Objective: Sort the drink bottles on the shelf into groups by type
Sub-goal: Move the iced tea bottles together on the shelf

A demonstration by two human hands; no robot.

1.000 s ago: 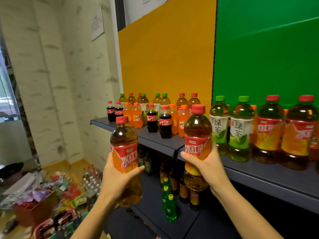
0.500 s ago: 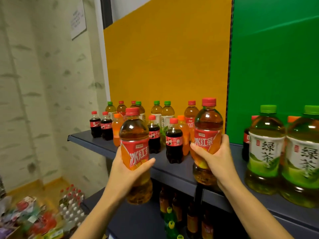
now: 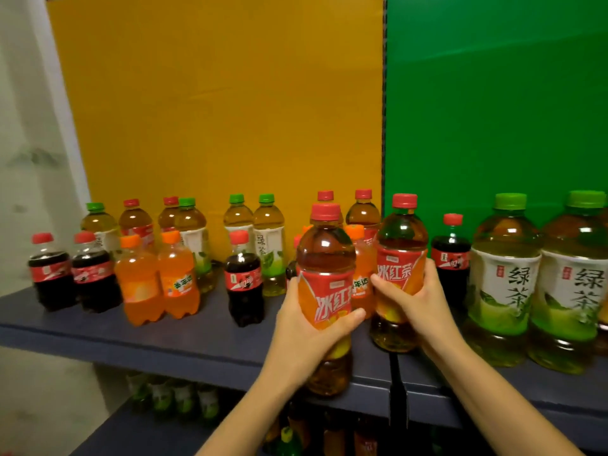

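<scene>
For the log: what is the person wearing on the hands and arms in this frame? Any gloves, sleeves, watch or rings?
Nothing worn shows. The left hand and right hand are bare, with no gloves and no rings visible. The left forearm and right forearm are bare down to the bottom edge of the picture: no sleeve, watch or band in view.

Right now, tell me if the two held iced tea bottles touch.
Apart. Head view: a gap separates the left-hand bottle and right-hand bottle, with an orange soda bottle showing through it.
</scene>
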